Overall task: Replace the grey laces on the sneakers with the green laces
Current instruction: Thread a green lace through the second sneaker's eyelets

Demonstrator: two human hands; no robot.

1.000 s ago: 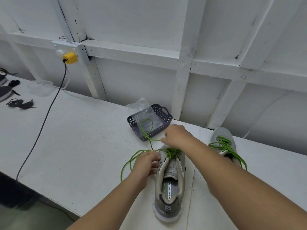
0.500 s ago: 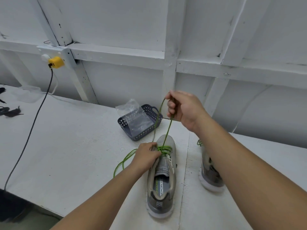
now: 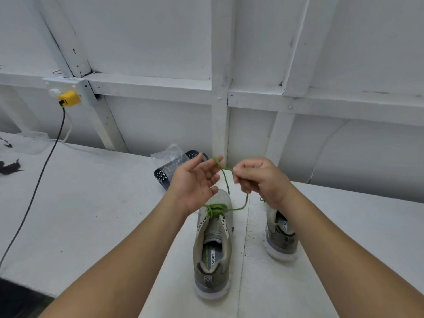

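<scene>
A grey sneaker (image 3: 212, 249) stands on the white table (image 3: 91, 214) with its toe pointing away from me. A green lace (image 3: 226, 182) is bunched at its lower eyelets and rises from there. My right hand (image 3: 259, 177) pinches the lace's upper stretch above the toe, fingers curled. My left hand (image 3: 195, 182) hovers beside it with fingers straight and spread, and the lace crosses its fingertips. A slack loop of lace hangs under the right hand. The second sneaker (image 3: 281, 239) stands to the right, its front hidden behind my right wrist.
A dark perforated basket (image 3: 164, 176) holding a clear plastic bag (image 3: 169, 154) sits behind my left hand by the wall. A black cable (image 3: 39, 180) runs from a yellow plug (image 3: 68, 98) across the table's left. Dark laces (image 3: 9, 167) lie far left.
My left hand has left the sneaker's eyelets, risen to the right hand's height and opened. My right hand still holds the lace and has come down slightly.
</scene>
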